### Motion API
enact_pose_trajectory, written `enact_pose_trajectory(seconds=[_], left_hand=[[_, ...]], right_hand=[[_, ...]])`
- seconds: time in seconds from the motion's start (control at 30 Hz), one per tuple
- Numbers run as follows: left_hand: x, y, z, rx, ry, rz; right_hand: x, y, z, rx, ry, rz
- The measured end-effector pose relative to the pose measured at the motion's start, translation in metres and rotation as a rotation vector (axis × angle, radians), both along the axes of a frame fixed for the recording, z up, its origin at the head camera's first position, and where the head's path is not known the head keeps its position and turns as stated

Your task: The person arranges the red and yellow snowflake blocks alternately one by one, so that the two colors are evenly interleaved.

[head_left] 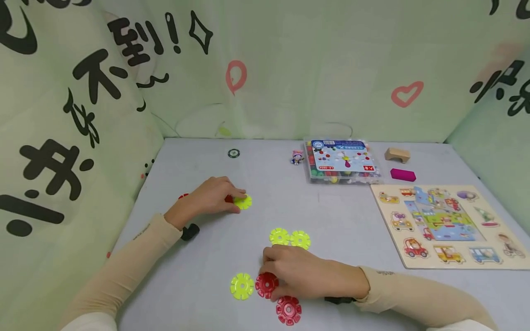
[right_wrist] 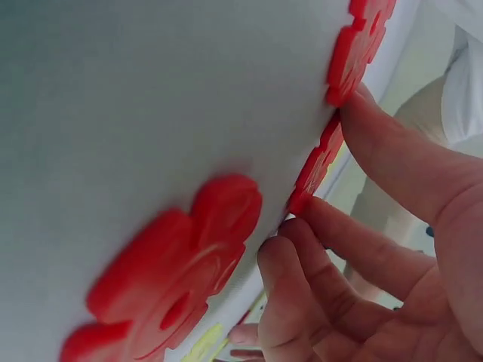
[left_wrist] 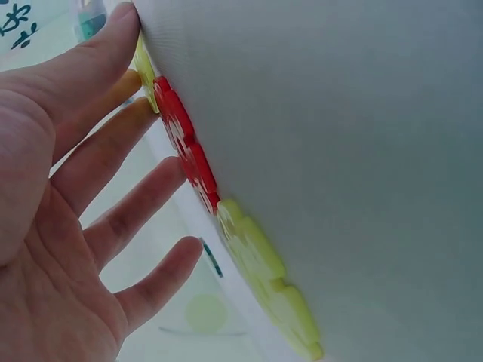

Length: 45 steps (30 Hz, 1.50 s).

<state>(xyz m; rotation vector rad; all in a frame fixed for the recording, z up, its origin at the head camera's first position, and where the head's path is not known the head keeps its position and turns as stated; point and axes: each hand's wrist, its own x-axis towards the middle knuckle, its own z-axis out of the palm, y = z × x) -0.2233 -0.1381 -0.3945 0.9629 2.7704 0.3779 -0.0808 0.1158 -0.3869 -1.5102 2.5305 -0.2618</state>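
In the head view my left hand (head_left: 212, 195) is at the left of the table, thumb and fingertips pinching a yellow-green notched plastic disc (head_left: 244, 202). Partly covered red discs (left_wrist: 185, 143) lie under and beside that hand, with another yellow-green disc (left_wrist: 264, 271) closest in the left wrist view. Near the front, my right hand (head_left: 300, 271) holds a red notched disc (head_left: 267, 285) between thumb and index finger, flat at the tabletop. A second red disc (head_left: 288, 310) lies just below it, and a yellow-green disc (head_left: 242, 286) sits to its left.
Two yellow-green discs (head_left: 279, 236) lie side by side beyond my right hand. At the back stand a clear box of beads (head_left: 343, 161), a small figurine (head_left: 296, 157), a wooden arch block (head_left: 397, 154) and a magenta block (head_left: 403, 174). A wooden picture puzzle (head_left: 395, 234) covers the right side.
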Motion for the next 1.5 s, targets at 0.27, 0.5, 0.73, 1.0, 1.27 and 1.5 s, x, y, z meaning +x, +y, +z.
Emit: enact_pose_trajectory(seconds=[0.27,0.5,0.73,1.0,1.27,1.5], left_hand=[[-0.002,-0.001,-0.001,-0.004,0.02,-0.007],[0.0,-0.001,0.0,-0.009,0.016,-0.005],[0.0,0.0,0.001,-0.005,0.013,0.003],[0.001,0.0,0.001,-0.004,0.018,0.0],[0.001,-0.002,-0.001,0.021,0.018,-0.004],[0.002,-0.002,0.001,0.02,0.015,-0.005]], right_hand=[[0.002,-0.003,0.003,-0.016,-0.166,0.036],[0.0,-0.006,0.002,-0.043,-0.275,0.092],[-0.003,-0.007,-0.001,-0.084,-0.226,0.111],[-0.005,-0.011,0.002,-0.079,-0.237,0.117],[-0.009,-0.012,0.004,-0.054,-0.209,0.099],[-0.03,-0.004,0.012,-0.13,-0.202,-0.01]])
